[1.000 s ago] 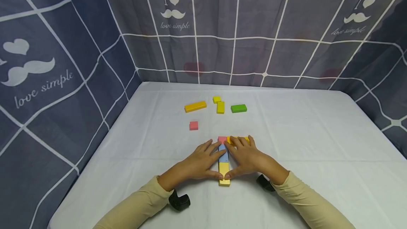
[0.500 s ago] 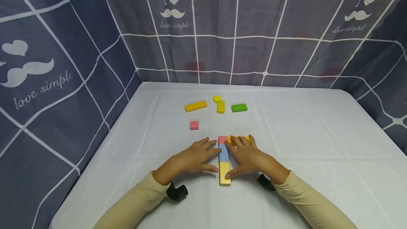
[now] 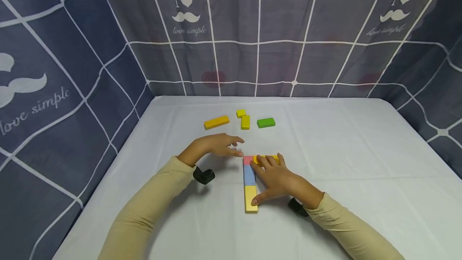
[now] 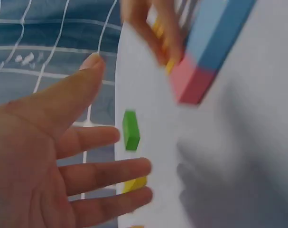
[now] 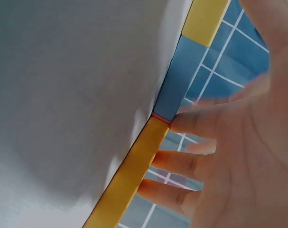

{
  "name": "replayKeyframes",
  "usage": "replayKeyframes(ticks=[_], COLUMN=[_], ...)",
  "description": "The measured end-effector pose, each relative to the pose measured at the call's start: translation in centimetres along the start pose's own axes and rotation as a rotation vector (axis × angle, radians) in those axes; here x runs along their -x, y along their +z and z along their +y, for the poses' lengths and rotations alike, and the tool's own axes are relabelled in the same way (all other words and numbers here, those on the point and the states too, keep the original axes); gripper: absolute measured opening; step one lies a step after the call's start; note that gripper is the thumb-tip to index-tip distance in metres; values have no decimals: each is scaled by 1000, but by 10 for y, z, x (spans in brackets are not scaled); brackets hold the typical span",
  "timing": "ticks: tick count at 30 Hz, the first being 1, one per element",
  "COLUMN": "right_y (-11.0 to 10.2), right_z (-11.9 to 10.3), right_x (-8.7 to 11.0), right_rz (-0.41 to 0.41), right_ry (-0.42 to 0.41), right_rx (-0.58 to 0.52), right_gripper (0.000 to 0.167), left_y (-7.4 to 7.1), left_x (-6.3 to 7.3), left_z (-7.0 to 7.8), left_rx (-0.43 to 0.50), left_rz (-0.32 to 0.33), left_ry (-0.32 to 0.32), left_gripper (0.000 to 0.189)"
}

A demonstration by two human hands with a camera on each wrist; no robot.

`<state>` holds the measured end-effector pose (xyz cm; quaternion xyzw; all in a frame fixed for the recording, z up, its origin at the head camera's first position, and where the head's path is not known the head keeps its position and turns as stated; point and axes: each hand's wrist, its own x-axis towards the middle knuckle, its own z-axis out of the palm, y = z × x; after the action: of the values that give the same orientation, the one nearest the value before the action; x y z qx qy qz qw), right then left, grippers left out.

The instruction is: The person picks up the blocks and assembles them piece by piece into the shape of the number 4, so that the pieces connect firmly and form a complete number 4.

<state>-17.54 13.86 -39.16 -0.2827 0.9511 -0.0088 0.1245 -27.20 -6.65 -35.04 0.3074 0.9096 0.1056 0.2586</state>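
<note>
My left hand [image 3: 219, 145] hovers above the table with spread, mostly straight fingers and holds nothing, as the left wrist view confirms. Just beyond its thumb lies the far end of an L-shaped row of blocks: a pink block [image 3: 248, 160], a blue block [image 3: 249, 175] and a pale yellow block [image 3: 250, 198]. An orange block [image 5: 129, 171] branches right from the pink one. My right hand [image 3: 277, 180] rests over the L, fingertips touching the orange block and thumb on the pale yellow block. The loose pink block of the earlier frames is hidden by my left hand.
Farther back lie a long orange block [image 3: 216, 122], a small yellow block [image 3: 240, 113], a larger yellow block [image 3: 245, 122] and a green block [image 3: 266, 122]. A checked curtain [image 3: 281, 63] stands around the white table [image 3: 335, 147]. Both wrists carry black devices.
My left hand has let go of the row, lifted and moved away to the far left, over where the loose pink block lay. The right hand has stayed on the row; the view shifts slightly.
</note>
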Motion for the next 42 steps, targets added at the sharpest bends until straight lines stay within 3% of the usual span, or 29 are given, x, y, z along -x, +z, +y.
replayKeyframes(ticks=[5,11,16,22,28,31,33,38,40,42], right_y=[1,1,1,0,1,1,1,0,-1,0], right_z=[0,2,1,2,4,3,3,3,3,2], right_x=[0,1,1,0,1,2,3,3,1,0], right_rz=[-6,-2,1,2,-4,-9,-10,-5,-6,-7], right_ry=[6,20,13,12,22,26,30,34,31,23], right_rx=[3,5,9,25,26,31,29,30,37,42], right_gripper=[114,114,113,113,114,114,114,114,114,114], left_y=[-27,-48,-53,-50,-42,-35,-27,8,28,46], left_x=[-26,-56,-72,-76,-73,-64,-55,-14,0,11], left_z=[-7,-7,-13,-31,-51,-53,-46,-10,1,8], left_rx=[-21,-86,-104,-93,-34,-38,-78,-155,-148,-136], left_rz=[9,45,88,93,76,113,179,377,403,395], left_ry=[-44,-98,-121,-213,-234,-216,-163,119,202,208], left_gripper=[65,66,71,71,70,72,72,63,62,65])
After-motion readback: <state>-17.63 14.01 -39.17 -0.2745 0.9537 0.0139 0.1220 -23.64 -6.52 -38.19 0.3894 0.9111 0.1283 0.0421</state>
